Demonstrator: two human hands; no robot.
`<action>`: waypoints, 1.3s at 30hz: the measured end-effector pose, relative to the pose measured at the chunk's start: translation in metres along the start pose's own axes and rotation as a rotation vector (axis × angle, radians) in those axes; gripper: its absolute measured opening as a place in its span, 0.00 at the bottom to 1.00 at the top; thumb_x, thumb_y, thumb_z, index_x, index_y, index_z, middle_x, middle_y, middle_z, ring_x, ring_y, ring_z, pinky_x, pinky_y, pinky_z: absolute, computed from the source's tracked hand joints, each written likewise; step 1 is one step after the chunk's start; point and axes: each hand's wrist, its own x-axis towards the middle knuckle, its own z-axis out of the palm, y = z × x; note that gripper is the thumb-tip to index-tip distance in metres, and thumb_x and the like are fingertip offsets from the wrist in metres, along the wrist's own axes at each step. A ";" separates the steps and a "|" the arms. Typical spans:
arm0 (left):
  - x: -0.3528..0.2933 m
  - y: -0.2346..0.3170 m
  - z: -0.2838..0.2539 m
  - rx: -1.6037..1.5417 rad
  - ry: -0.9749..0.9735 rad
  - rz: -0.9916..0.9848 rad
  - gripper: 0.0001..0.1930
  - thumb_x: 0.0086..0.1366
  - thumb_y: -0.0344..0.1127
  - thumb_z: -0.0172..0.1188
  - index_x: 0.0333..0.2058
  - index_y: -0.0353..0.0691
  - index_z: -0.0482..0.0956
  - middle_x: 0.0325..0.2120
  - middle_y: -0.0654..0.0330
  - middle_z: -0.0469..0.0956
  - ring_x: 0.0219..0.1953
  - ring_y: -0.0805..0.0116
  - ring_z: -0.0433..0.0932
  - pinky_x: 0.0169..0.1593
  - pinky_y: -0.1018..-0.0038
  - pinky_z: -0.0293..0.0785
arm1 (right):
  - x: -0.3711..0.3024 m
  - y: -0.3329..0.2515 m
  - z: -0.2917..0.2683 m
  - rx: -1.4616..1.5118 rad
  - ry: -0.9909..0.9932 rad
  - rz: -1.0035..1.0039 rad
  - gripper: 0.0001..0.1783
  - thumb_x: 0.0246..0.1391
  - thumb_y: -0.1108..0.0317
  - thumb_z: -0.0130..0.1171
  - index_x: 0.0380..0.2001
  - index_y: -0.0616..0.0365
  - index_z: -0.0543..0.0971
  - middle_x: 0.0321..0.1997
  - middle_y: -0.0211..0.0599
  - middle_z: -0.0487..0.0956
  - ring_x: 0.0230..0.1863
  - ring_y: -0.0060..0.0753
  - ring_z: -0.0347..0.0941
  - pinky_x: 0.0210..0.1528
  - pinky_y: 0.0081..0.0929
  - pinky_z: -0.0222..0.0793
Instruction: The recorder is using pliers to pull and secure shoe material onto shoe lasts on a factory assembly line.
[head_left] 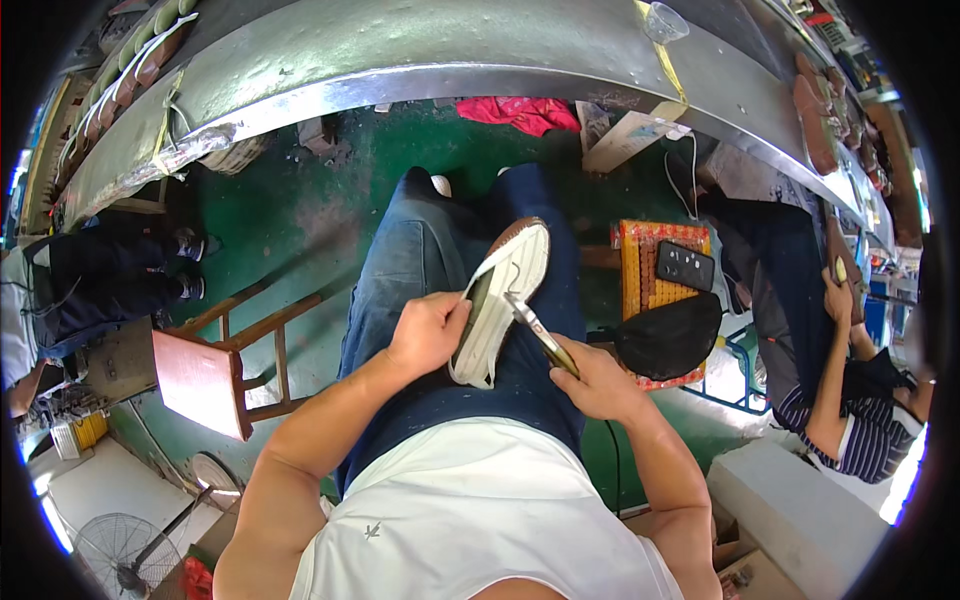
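Note:
A shoe without an outsole lies across my thighs, its pale underside turned up and a brown edge showing at the toe. My left hand is closed on its left edge, pinching the upper near the middle. In my right hand are metal pliers with yellowish handles. Their jaws touch or hover just over the right side of the shoe's underside; I cannot tell whether they grip the material.
A metal-edged workbench curves across the front, with shoe parts on it. A wooden stool stands left. A beaded seat at right bears a phone and black bag. A co-worker sits beyond.

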 end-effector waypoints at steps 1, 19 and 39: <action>0.000 0.003 0.002 0.038 0.012 0.068 0.08 0.67 0.33 0.60 0.37 0.35 0.84 0.30 0.45 0.82 0.33 0.44 0.82 0.37 0.60 0.78 | 0.005 0.001 -0.001 -0.003 -0.003 -0.001 0.28 0.62 0.64 0.58 0.61 0.67 0.70 0.53 0.62 0.78 0.54 0.63 0.76 0.57 0.44 0.71; 0.018 -0.044 0.030 -0.958 -0.340 -0.263 0.42 0.76 0.52 0.51 0.75 0.37 0.40 0.72 0.52 0.57 0.72 0.64 0.56 0.73 0.71 0.50 | 0.050 0.001 0.051 0.002 0.197 0.104 0.18 0.60 0.61 0.63 0.47 0.62 0.77 0.32 0.52 0.81 0.38 0.59 0.80 0.42 0.47 0.74; 0.025 -0.030 0.036 -0.056 -0.102 0.291 0.35 0.69 0.30 0.54 0.73 0.49 0.55 0.66 0.38 0.61 0.63 0.37 0.69 0.64 0.62 0.69 | 0.069 0.014 0.059 0.388 0.196 0.222 0.15 0.66 0.59 0.57 0.41 0.62 0.77 0.25 0.35 0.80 0.26 0.29 0.76 0.30 0.31 0.72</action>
